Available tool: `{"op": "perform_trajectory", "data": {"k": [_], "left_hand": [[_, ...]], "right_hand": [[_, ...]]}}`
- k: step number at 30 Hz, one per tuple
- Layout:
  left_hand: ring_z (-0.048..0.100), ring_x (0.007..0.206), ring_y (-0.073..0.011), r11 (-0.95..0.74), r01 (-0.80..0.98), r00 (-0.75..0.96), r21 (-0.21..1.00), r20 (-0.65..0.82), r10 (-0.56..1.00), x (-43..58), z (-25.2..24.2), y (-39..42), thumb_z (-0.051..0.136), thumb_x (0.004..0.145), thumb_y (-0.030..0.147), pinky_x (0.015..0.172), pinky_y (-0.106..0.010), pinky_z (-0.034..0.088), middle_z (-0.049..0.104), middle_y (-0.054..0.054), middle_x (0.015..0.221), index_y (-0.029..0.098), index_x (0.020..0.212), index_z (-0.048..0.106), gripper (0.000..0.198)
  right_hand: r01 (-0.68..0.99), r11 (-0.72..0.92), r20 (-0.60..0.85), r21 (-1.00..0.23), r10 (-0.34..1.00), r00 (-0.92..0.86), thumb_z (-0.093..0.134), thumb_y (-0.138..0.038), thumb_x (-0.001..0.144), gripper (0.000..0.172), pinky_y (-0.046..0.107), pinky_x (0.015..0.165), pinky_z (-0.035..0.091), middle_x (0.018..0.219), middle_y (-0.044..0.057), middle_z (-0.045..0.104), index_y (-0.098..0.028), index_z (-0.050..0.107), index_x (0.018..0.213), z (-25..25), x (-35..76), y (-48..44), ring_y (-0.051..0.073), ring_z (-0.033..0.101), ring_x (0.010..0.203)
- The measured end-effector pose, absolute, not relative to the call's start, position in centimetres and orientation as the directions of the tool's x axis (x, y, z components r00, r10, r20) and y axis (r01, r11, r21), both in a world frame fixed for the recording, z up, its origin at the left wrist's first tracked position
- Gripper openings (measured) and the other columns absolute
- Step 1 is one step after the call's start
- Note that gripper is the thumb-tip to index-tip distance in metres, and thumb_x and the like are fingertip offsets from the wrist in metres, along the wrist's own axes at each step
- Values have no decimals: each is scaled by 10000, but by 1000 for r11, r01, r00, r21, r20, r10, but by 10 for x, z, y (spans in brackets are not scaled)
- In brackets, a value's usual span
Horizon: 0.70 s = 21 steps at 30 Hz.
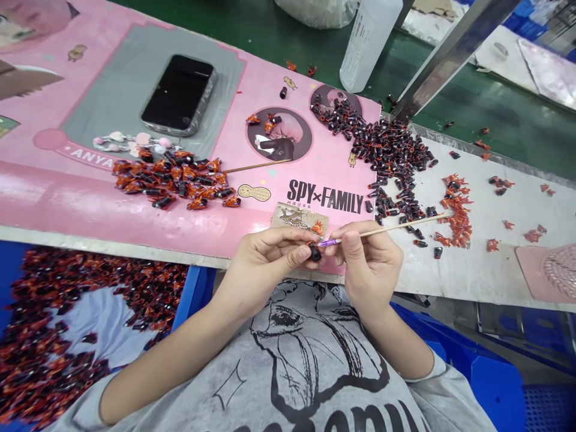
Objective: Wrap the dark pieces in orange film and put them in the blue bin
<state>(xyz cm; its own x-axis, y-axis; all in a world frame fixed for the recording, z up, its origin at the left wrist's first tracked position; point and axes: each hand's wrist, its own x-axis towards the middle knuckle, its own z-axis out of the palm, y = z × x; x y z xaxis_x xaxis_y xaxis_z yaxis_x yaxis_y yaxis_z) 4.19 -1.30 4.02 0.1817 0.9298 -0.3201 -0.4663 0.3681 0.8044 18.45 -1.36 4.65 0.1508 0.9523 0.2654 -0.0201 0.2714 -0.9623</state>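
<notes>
My left hand pinches a small black piece between thumb and fingers, just in front of my chest. My right hand grips a thin wooden stick with a purple tip, and that tip touches the black piece. Both hands hover over the near edge of a pink printed mat. A heap of orange-and-black pieces lies on the mat to the left. A larger spread of black pieces lies to the right, with a cluster of orange bits beside it.
A phone lies face up on the mat at the back. A second stick rests near the left heap. A white bottle and a metal post stand behind. A blue bin of similar pieces sits at my lower left.
</notes>
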Motion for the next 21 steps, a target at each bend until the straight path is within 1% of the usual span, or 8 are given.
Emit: {"op": "perform_trajectory", "data": {"k": [6, 10, 11, 13, 15, 16, 19, 21], "left_hand": [[717, 587, -137, 361, -457, 191, 813, -307, 933, 42, 41, -13, 949, 614, 350, 614, -245, 639, 780, -15, 707, 207, 774, 807, 258], [738, 634, -146, 342, -398, 171, 851, -298, 939, 40, 43, -14, 941, 629, 363, 625, -231, 639, 795, -20, 738, 225, 772, 804, 241], [744, 646, -148, 335, -379, 155, 863, -298, 942, 39, 43, -15, 940, 628, 372, 627, -226, 641, 798, -16, 745, 233, 768, 803, 241], [753, 660, -149, 317, -337, 119, 887, -294, 948, 35, 42, -16, 941, 624, 382, 633, -218, 645, 804, -3, 765, 248, 772, 801, 244], [760, 686, -148, 311, -295, 98, 903, -295, 950, 31, 39, -17, 936, 635, 377, 662, -215, 653, 812, 8, 802, 261, 790, 801, 236], [765, 710, -151, 318, -277, 100, 907, -301, 948, 29, 37, -17, 929, 650, 372, 691, -220, 658, 815, 10, 825, 270, 808, 803, 226], [776, 787, -171, 332, -236, 131, 913, -308, 942, 26, 31, -15, 900, 701, 373, 769, -248, 667, 821, 10, 870, 300, 856, 809, 194], [776, 798, -182, 319, -216, 152, 923, -291, 945, 27, 29, -12, 885, 721, 385, 766, -257, 672, 820, 6, 872, 313, 866, 812, 177]], "right_hand": [[-126, 261, 239, -957, 956, 168, 702, -374, 937, 202, 131, 468, 497, 649, -42, 672, -208, 707, 823, 42, 185, -17, 62, 644, 552], [-116, 383, 358, -917, 915, 187, 592, -378, 1012, 172, 141, 392, 414, 674, -44, 705, -249, 705, 1001, 41, 207, -15, 50, 563, 448], [-48, 435, 414, -899, 881, 227, 560, -383, 1027, 184, 154, 374, 390, 696, -38, 722, -254, 690, 1031, 41, 220, -12, 54, 550, 425], [203, 498, 538, -843, 768, 348, 516, -434, 1037, 250, 186, 370, 372, 748, -13, 748, -238, 652, 961, 42, 256, -7, 75, 572, 426], [505, 427, 650, -750, 619, 441, 476, -540, 1024, 414, 211, 391, 371, 741, 16, 742, -219, 555, 773, 41, 303, -3, 103, 612, 462], [573, 376, 667, -728, 582, 465, 467, -572, 1015, 463, 220, 404, 370, 714, 29, 729, -218, 511, 720, 41, 327, -3, 121, 635, 489], [719, 147, 618, -679, 643, 453, 340, -587, 1038, 498, 235, 411, 374, 655, 38, 702, -217, 528, 762, 34, 389, -5, 144, 636, 471], [821, -21, 527, -570, 758, 385, 311, -568, 1038, 490, 269, 494, 475, 712, 52, 726, -211, 605, 874, 25, 416, -6, 173, 680, 553]]}}
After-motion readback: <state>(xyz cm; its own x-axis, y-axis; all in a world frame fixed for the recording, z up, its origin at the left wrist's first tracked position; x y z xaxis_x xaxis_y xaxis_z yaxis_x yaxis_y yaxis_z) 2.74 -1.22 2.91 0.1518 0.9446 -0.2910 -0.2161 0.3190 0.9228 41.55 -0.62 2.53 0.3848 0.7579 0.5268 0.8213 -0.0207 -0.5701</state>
